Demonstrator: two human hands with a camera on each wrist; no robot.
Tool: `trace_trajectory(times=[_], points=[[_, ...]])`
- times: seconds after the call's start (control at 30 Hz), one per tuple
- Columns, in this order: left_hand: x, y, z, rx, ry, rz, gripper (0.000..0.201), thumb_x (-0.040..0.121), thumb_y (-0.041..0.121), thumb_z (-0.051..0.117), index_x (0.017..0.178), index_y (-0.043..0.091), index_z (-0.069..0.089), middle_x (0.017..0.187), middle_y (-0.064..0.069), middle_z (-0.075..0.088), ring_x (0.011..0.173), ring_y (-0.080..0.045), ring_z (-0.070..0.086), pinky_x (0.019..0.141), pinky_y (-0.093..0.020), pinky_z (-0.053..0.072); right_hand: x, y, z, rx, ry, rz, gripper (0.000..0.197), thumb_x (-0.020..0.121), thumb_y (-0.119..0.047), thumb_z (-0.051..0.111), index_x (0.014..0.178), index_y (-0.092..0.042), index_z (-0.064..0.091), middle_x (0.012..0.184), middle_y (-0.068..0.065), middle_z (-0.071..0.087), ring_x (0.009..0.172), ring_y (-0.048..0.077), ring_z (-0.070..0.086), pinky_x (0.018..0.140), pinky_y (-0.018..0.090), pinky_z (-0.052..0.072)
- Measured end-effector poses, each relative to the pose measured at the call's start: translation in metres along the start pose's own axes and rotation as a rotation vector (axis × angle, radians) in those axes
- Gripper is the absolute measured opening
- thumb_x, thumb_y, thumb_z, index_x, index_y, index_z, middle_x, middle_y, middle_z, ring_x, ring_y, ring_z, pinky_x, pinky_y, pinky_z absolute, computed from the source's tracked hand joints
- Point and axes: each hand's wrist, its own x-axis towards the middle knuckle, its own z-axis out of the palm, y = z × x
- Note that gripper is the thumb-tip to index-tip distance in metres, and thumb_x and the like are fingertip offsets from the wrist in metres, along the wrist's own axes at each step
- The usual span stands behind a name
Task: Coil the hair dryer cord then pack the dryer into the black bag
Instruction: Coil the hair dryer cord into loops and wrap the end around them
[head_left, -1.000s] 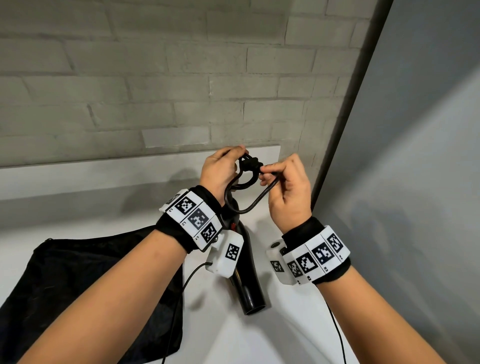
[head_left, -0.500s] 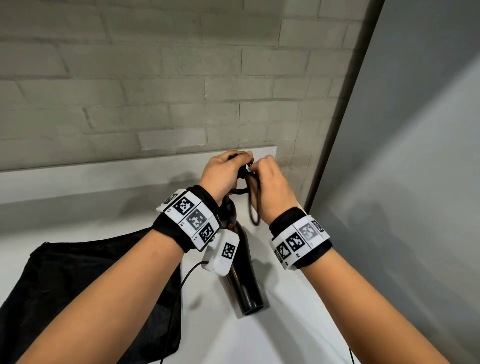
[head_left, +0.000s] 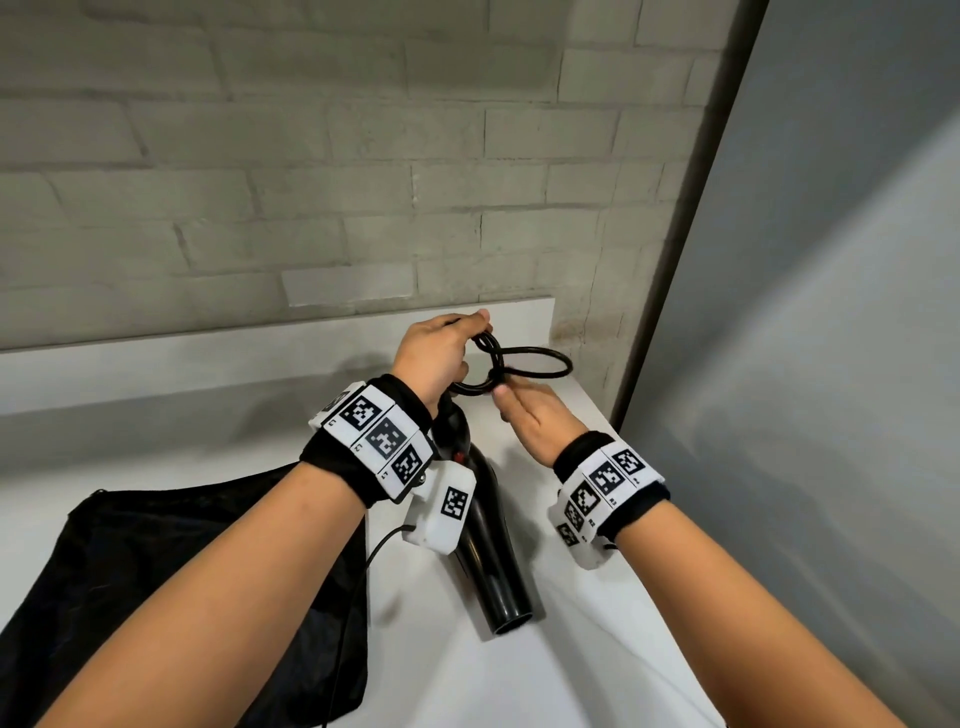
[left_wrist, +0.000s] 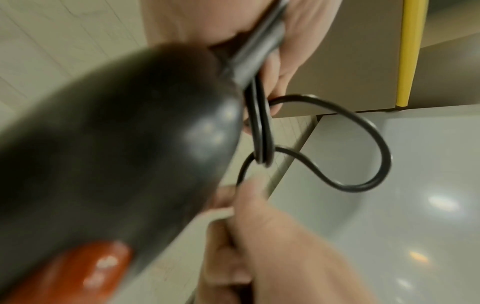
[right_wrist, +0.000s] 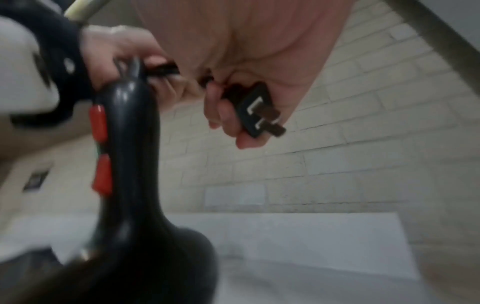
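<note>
Cord (head_left: 540, 364) of the hair dryer (head_left: 488, 561) is seen as a rubbery black lead: springy enough to hold open loops, and judged likely to uncoil if released. The gathered loops are pinched in the curled fingers of the left hand (head_left: 436, 353), just above the dryer's handle end. The plug (right_wrist: 255, 111) is gripped in the curled fingers of the right hand (head_left: 540, 421), close beside the left. The dryer hangs below the left hand with its nozzle toward the white worktop (head_left: 597, 649); whether the nozzle touches the worktop cannot be told. The dryer's shell is hard, smooth and glossy, so it is judged slippery; the handle, beside the red switches (right_wrist: 100, 144), is the better place to be held. The black bag (head_left: 156, 571), soft and limp, lies on the worktop at the left. No brand or readable writing is visible; only square coded markers are carried on the wristbands (head_left: 374, 441).
</note>
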Motion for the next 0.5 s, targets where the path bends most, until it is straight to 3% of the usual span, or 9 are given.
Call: trace_trajectory(times=[0.07,0.13,0.27,0.33,0.4,0.5], points=[[-0.002,0.0,0.002,0.027,-0.007,0.006,0.019,0.088,0.026,0.059,0.074,0.013,0.061,0.027,0.012,0.028,0.027,-0.004,0.016,0.031,-0.015,0.017,-0.002,0.013,-0.003,-0.159,-0.092,0.017,0.029,0.096,-0.02,0.032,0.093,-0.004,0.056,0.092,0.007,0.062,0.083,0.017,0.052,0.073,0.017,0.035],[-0.003,-0.001,0.005,0.031,-0.001,0.009,0.02,0.087,0.026,0.059,0.072,0.013,0.061,0.027,0.012,0.029,0.028,-0.004,0.016,0.032,-0.015,0.017,0.001,0.023,-0.006,-0.154,-0.1,0.082,0.025,0.096,-0.015,0.033,0.096,-0.003,0.055,0.095,0.016,0.062,0.084,0.023,0.051,0.072,0.022,0.034],[0.0,-0.001,0.008,-0.018,0.015,0.0,0.021,0.086,0.026,0.06,0.069,0.013,0.062,0.032,0.013,0.022,0.029,-0.005,0.015,0.032,-0.015,0.014,0.005,0.035,-0.007,-0.164,-0.15,0.261,0.021,0.094,-0.011,0.032,0.097,-0.005,0.052,0.096,0.019,0.059,0.087,0.031,0.052,0.066,0.026,0.031],[0.0,-0.001,0.006,-0.026,0.01,-0.007,0.022,0.086,0.026,0.06,0.068,0.014,0.063,0.035,0.012,0.019,0.029,-0.006,0.014,0.032,-0.016,0.014,0.002,0.041,-0.004,-0.191,-0.179,0.339,0.016,0.093,-0.009,0.031,0.09,-0.009,0.048,0.098,0.018,0.057,0.086,0.027,0.048,0.067,0.025,0.031],[-0.002,-0.001,0.004,-0.014,0.001,-0.009,0.021,0.085,0.026,0.061,0.068,0.014,0.064,0.036,0.012,0.019,0.03,-0.006,0.015,0.032,-0.016,0.014,0.001,0.047,-0.002,-0.244,-0.217,0.39,0.014,0.094,-0.011,0.032,0.09,-0.012,0.045,0.106,0.02,0.058,0.087,0.024,0.046,0.078,0.028,0.035],[-0.004,-0.001,0.002,0.0,-0.009,-0.01,0.02,0.086,0.027,0.061,0.071,0.014,0.064,0.035,0.013,0.019,0.029,-0.005,0.015,0.031,-0.015,0.015,0.002,0.052,0.004,-0.312,-0.273,0.463,0.027,0.096,-0.016,0.031,0.11,-0.001,0.049,0.12,0.024,0.056,0.105,0.034,0.052,0.091,0.033,0.039]])
